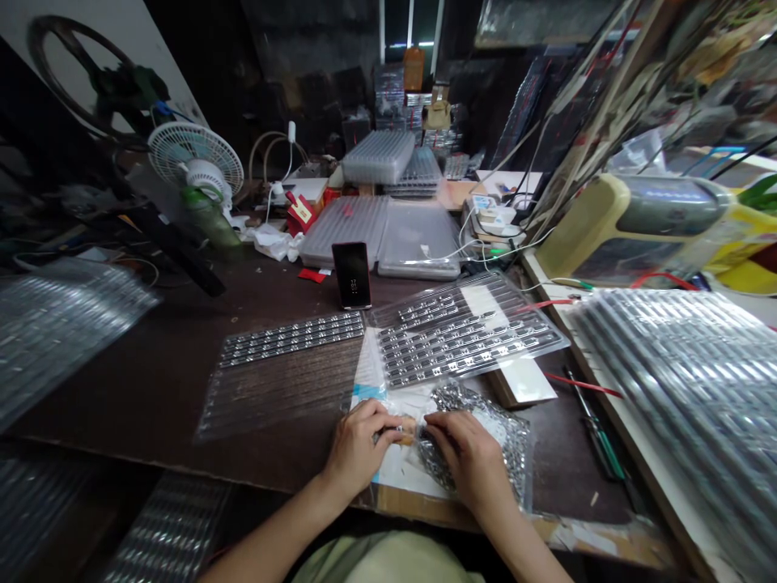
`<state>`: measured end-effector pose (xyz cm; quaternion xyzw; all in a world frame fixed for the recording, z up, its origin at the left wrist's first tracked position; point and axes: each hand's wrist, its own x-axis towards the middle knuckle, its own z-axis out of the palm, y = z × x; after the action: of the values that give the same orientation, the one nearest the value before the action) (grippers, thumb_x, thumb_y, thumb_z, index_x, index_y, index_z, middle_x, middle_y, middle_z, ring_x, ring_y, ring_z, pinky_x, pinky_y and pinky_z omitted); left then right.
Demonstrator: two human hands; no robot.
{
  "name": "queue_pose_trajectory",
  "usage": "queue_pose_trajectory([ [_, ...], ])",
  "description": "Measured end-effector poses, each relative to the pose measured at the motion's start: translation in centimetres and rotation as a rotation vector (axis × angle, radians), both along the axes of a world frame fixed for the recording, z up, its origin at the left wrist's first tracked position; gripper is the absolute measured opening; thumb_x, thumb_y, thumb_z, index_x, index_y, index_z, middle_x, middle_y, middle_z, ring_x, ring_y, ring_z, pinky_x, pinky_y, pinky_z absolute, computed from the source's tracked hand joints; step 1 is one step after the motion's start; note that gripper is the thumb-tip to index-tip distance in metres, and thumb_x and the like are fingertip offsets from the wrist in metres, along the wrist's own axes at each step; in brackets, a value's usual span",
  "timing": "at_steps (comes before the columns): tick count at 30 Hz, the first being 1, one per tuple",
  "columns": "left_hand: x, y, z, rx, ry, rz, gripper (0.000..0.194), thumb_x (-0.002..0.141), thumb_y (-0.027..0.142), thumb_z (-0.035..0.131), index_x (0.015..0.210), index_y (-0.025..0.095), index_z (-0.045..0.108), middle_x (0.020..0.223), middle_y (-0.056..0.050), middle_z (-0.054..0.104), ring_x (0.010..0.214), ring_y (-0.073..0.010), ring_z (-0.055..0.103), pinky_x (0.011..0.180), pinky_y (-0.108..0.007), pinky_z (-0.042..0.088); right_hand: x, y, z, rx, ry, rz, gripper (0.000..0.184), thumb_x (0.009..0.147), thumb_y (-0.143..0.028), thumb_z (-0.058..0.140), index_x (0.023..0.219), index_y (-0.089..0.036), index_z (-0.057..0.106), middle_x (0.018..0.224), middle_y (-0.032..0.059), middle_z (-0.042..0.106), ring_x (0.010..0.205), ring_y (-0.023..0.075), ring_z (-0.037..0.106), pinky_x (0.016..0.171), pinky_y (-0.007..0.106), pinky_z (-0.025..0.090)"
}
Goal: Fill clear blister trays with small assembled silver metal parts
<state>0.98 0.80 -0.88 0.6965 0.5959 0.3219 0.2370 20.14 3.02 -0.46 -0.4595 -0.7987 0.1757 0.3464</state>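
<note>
My left hand [363, 440] is closed in a pinch around a small shiny metal part [394, 429], near the front edge of the table. Facing it across a narrow gap, my right hand [466, 450] has thumb and fingertips pressed together; what they hold is too small to name. Under and beside the right hand lies a clear bag [515, 441] full of small metal parts. Beyond the hands, a clear ribbed tray [461, 344] carries rows of metal parts. A second clear tray [279, 393], to the left, has such rows only along its far side.
A phone [351, 275] stands upright behind the trays. A green-handled screwdriver [600, 441] lies at right, beside a large stack of clear trays [685, 380]. More trays [66, 324] are at left. A white fan [197, 158] and stacked plastic trays [380, 158] stand behind.
</note>
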Motion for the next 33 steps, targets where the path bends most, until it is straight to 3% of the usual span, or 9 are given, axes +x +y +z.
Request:
queue_pose_trajectory([
  [7, -0.1, 0.1, -0.3, -0.020, -0.096, 0.009, 0.012, 0.079, 0.023, 0.065, 0.087, 0.024, 0.074, 0.076, -0.003, 0.063, 0.074, -0.0159, 0.060, 0.066, -0.026, 0.048, -2.1, -0.4, 0.0, -0.026, -0.033, -0.015, 0.015, 0.088, -0.027, 0.052, 0.080, -0.023, 0.065, 0.079, 0.0023, 0.068, 0.074, 0.0161, 0.062, 0.067, 0.027, 0.045],
  [12, -0.8, 0.4, -0.7, 0.026, -0.348, 0.140, 0.011, 0.080, 0.019, 0.060, 0.081, 0.018, 0.071, 0.082, -0.005, 0.065, 0.075, -0.0159, 0.061, 0.061, -0.023, 0.048, -3.3, -0.5, -0.7, -0.027, -0.090, -0.020, 0.015, 0.087, -0.028, 0.054, 0.085, -0.027, 0.070, 0.087, 0.0019, 0.067, 0.078, 0.0169, 0.058, 0.068, 0.030, 0.038],
  [18, -0.8, 0.6, -0.5, -0.022, -0.388, 0.139, 0.015, 0.083, 0.023, 0.056, 0.084, 0.017, 0.070, 0.085, -0.006, 0.063, 0.077, -0.0161, 0.062, 0.060, -0.022, 0.050, -3.8, -0.5, -0.8, -0.032, -0.216, -0.020, 0.015, 0.086, -0.027, 0.058, 0.092, -0.034, 0.071, 0.087, 0.0005, 0.065, 0.079, 0.0171, 0.055, 0.067, 0.031, 0.035],
  [21, -0.8, 0.5, -0.5, -0.031, -0.375, 0.124, 0.015, 0.083, 0.025, 0.056, 0.085, 0.017, 0.069, 0.087, -0.007, 0.063, 0.078, -0.0163, 0.062, 0.061, -0.022, 0.050, -2.8, -0.4, -0.6, 0.026, -0.299, 0.011, 0.023, 0.088, -0.026, 0.054, 0.106, -0.032, 0.066, 0.100, 0.0025, 0.066, 0.087, 0.0186, 0.056, 0.072, 0.031, 0.038],
  [25, -0.7, 0.7, -0.6, -0.053, -0.314, 0.113, 0.014, 0.082, 0.024, 0.058, 0.086, 0.018, 0.070, 0.086, -0.006, 0.064, 0.074, -0.0155, 0.061, 0.057, -0.021, 0.048, 0.7, 0.1, -0.6, 0.172, -0.458, 0.130, 0.041, 0.087, -0.013, 0.044, 0.122, -0.030, 0.057, 0.125, 0.0018, 0.059, 0.115, 0.0228, 0.047, 0.087, 0.036, 0.036],
  [29, 0.0, 0.9, -0.3, -0.051, -0.246, 0.097, 0.010, 0.079, 0.021, 0.063, 0.085, 0.020, 0.071, 0.084, -0.004, 0.065, 0.069, -0.0137, 0.059, 0.056, -0.022, 0.046, 3.4, 0.4, -0.9, 0.232, -0.527, 0.204, 0.041, 0.086, -0.009, 0.043, 0.118, -0.030, 0.059, 0.119, 0.0009, 0.062, 0.113, 0.0208, 0.049, 0.091, 0.036, 0.036],
  [33, 1.2, 0.9, -0.2, 0.023, -0.200, 0.032, 0.010, 0.075, 0.018, 0.070, 0.083, 0.023, 0.074, 0.080, -0.002, 0.065, 0.076, -0.0149, 0.060, 0.069, -0.025, 0.047, 3.4, 0.3, -1.0, 0.207, -0.473, 0.183, 0.026, 0.089, -0.013, 0.046, 0.105, -0.023, 0.063, 0.100, 0.0033, 0.066, 0.096, 0.0187, 0.054, 0.087, 0.033, 0.039],
])
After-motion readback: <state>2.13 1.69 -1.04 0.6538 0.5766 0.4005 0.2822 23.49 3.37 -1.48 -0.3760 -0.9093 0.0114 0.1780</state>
